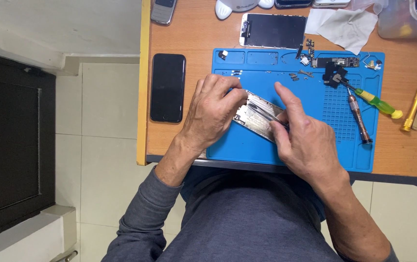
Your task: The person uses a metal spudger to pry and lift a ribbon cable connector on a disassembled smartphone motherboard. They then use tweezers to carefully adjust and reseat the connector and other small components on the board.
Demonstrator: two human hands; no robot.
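Fingers (pixel 228 90) of the left hand (pixel 213 111) are curled down over the top edge of an opened phone chassis (pixel 257 116), pinching it to keep it steady on the blue repair mat (pixel 315 145). Right hand (pixel 305 140) has its thumb and middle fingers closed on thin metal tweezers (pixel 269 115), tips down inside the chassis, while the index finger (pixel 286 97) sticks out straight, touching nothing. Chassis lies tilted near the mat's front edge, between both hands. Further back on the mat sit tiny screws, a small logic board (pixel 337 62) and two screwdrivers (pixel 361 119). A black phone (pixel 168 87) lies on the wooden surface (pixel 194 34) just left of the mat, a detached screen (pixel 274 30) behind it.
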